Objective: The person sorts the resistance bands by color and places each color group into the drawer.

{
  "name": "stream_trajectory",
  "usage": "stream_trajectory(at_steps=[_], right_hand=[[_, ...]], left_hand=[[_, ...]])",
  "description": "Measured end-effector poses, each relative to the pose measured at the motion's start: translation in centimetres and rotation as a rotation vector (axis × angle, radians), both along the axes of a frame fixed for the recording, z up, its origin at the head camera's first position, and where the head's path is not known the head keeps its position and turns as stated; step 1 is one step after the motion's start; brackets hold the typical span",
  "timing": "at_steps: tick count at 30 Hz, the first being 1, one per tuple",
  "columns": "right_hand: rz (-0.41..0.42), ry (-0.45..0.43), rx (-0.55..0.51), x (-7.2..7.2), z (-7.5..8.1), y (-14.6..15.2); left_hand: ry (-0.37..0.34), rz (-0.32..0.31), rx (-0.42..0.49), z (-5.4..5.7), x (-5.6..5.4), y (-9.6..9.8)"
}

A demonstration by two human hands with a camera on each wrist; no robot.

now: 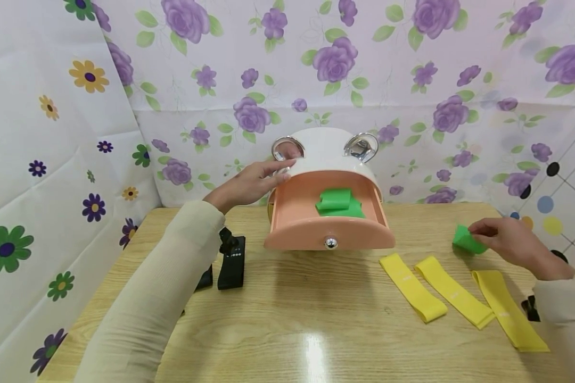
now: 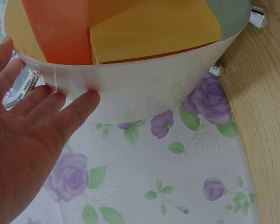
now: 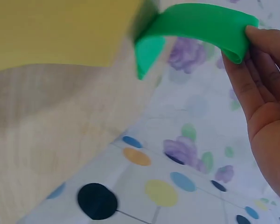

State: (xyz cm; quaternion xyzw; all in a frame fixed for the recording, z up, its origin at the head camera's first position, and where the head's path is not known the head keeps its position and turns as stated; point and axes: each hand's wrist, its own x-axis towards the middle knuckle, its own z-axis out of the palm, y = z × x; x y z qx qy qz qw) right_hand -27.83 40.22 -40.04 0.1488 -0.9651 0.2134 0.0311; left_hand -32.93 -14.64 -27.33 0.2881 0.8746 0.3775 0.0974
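Note:
My right hand [image 1: 515,244] pinches one end of a green resistance band [image 3: 200,21], a flat loop that hangs bent over the table's right side. In the head view, my left hand [image 1: 249,183] touches the upper left of a white rounded drawer box [image 1: 326,146]. The left wrist view has the fingers [image 2: 77,112] fairly straight against the box's white wall. The box's peach drawer [image 1: 292,234] is pulled out, with a round silver knob on its front. More green bands [image 1: 337,199] lie folded inside the drawer.
Three yellow bands [image 1: 412,287] lie flat at the table's right. Black bands [image 1: 232,266] lie at the left, partly behind my left forearm. Flowered cloth [image 1: 249,64] hangs behind the wooden table [image 1: 287,330]. Two shiny ring-shaped parts [image 1: 361,148] stick up from the box.

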Motion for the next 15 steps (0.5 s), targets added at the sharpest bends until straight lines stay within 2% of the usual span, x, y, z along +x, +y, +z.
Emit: stream_trajectory(at_steps=[4, 9, 15], right_hand=[[-0.001, 0.074, 0.016, 0.1, 1.6, -0.5], [-0.011, 0.102, 0.010, 0.1, 3.8, -1.1], [0.024, 0.223, 0.053, 0.1, 6.0, -2.3]], left_hand=[[-0.001, 0.002, 0.002, 0.1, 0.1, 0.2], [-0.006, -0.002, -0.008, 0.1, 0.1, 0.2], [-0.009, 0.006, -0.016, 0.2, 0.2, 0.1]])
